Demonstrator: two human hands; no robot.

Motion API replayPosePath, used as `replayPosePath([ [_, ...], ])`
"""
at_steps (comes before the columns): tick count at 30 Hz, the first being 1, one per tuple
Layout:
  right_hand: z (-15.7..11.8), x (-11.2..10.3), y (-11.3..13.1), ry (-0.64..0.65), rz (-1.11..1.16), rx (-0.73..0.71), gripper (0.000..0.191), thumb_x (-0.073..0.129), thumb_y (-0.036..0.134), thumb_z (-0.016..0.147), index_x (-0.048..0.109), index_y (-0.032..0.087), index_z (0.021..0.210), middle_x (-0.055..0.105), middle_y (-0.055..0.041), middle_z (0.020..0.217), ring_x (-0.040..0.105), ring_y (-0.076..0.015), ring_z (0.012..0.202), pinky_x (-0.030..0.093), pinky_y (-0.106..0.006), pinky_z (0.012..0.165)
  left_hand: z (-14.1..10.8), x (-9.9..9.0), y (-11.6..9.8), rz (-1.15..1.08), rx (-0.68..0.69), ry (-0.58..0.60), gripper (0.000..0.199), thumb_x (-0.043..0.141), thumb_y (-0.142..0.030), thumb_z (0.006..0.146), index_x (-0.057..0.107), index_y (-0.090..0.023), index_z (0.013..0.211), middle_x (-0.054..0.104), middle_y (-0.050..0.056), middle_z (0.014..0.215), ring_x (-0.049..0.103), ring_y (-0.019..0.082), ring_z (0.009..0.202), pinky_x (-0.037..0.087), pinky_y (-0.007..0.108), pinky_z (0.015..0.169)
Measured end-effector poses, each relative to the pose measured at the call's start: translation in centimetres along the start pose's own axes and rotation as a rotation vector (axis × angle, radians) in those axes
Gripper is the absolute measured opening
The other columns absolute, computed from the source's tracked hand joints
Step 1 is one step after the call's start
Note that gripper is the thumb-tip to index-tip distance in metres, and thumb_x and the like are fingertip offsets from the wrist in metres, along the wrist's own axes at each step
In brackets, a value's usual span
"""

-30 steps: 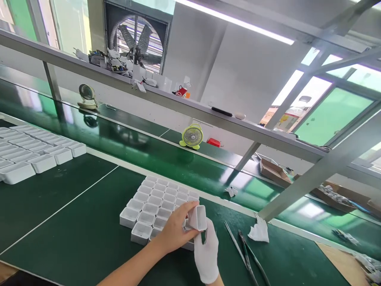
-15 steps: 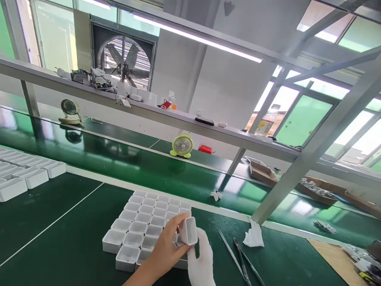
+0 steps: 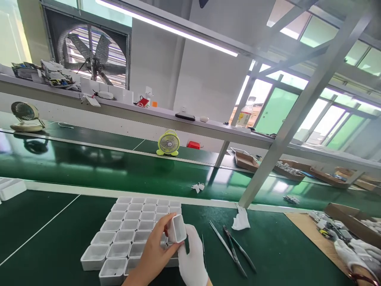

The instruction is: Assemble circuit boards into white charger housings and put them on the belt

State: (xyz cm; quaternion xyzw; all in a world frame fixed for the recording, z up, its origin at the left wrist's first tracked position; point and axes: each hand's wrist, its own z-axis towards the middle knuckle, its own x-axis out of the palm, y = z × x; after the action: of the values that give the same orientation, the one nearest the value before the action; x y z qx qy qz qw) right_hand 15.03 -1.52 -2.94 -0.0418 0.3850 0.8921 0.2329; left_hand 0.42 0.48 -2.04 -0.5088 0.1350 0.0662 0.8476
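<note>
My bare left hand [image 3: 159, 244] grips a small white plastic box [image 3: 177, 229] between thumb and fingers, its open end tilted toward me. My right hand [image 3: 192, 254], in a white glove, closes on the box's right side with thumb and forefinger. Behind and left of my hands stand several more white boxes [image 3: 119, 236] in close rows, open tops up. My left hand hides part of them. Tweezers [image 3: 222, 239] and green-handled pliers [image 3: 238, 252] lie on the green table to the right of my gloved hand.
A crumpled white cloth [image 3: 241, 218] lies by a metal post [image 3: 264, 167]. At right, another person's gloved hand [image 3: 351, 254] is over small parts on a cardboard sheet [image 3: 309, 234]. Beyond the table runs a green belt [image 3: 119, 167], with a small green fan [image 3: 168, 143] behind it.
The view has swung to the right, so the surroundings appear shifted left. Another person's gloved hand now shows at the lower right. Both my hands still hold the box in nearly the same pose.
</note>
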Motion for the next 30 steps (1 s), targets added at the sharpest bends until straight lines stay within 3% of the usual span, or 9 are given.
replayPosePath([
  [7, 0.2, -0.2, 0.5, 0.013, -0.012, -0.002, 0.045, 0.046, 0.003, 0.082, 0.063, 0.028, 0.115, 0.069, -0.0041, 0.101, 0.069, -0.0196, 0.09, 0.061, -0.031, 0.08, 0.2, 0.3, -0.8, 0.012, 0.004, -0.056, 0.05, 0.066, -0.043, 0.088, 0.055, -0.032, 0.134, 0.059, 0.007, 0.133, 0.061, 0.027, 0.104, 0.055, 0.04, 0.089],
  [12, 0.3, -0.3, 0.2, 0.03, 0.011, -0.002, 0.045, 0.045, 0.003, 0.079, 0.064, 0.026, 0.112, 0.068, -0.0042, 0.098, 0.068, -0.0194, 0.086, 0.059, -0.031, 0.077, 0.2, 0.3, -0.9, 0.044, 0.012, -0.072, 0.051, 0.068, -0.045, 0.086, 0.056, -0.031, 0.133, 0.063, 0.006, 0.123, 0.062, 0.022, 0.088, 0.056, 0.037, 0.082],
  [17, 0.4, -0.3, 0.2, 0.065, 0.036, 0.019, 0.042, 0.043, 0.005, 0.083, 0.064, 0.025, 0.114, 0.067, -0.0054, 0.102, 0.067, -0.0197, 0.091, 0.058, -0.032, 0.081, 0.1, 0.4, -0.2, 0.043, 0.065, -0.06, 0.048, 0.064, -0.043, 0.089, 0.054, -0.031, 0.135, 0.058, 0.007, 0.135, 0.063, 0.025, 0.104, 0.056, 0.037, 0.086],
  [22, 0.5, -0.3, 0.6, 0.053, 0.029, 0.017, 0.037, 0.046, 0.009, 0.086, 0.064, 0.026, 0.112, 0.068, -0.0044, 0.101, 0.067, -0.019, 0.089, 0.058, -0.031, 0.08, 0.4, 0.0, 0.6, 0.112, 0.109, -0.003, 0.054, 0.069, -0.035, 0.087, 0.05, -0.032, 0.138, 0.057, 0.008, 0.136, 0.063, 0.024, 0.099, 0.057, 0.04, 0.087],
  [30, 0.5, -0.3, 0.6, 0.045, 0.038, 0.007, 0.039, 0.046, 0.008, 0.086, 0.064, 0.026, 0.115, 0.068, -0.0048, 0.102, 0.067, -0.0193, 0.091, 0.058, -0.032, 0.082, 0.4, -0.2, 0.8, 0.119, 0.099, 0.018, 0.055, 0.067, -0.029, 0.087, 0.049, -0.032, 0.139, 0.057, 0.007, 0.139, 0.062, 0.026, 0.116, 0.056, 0.041, 0.097],
])
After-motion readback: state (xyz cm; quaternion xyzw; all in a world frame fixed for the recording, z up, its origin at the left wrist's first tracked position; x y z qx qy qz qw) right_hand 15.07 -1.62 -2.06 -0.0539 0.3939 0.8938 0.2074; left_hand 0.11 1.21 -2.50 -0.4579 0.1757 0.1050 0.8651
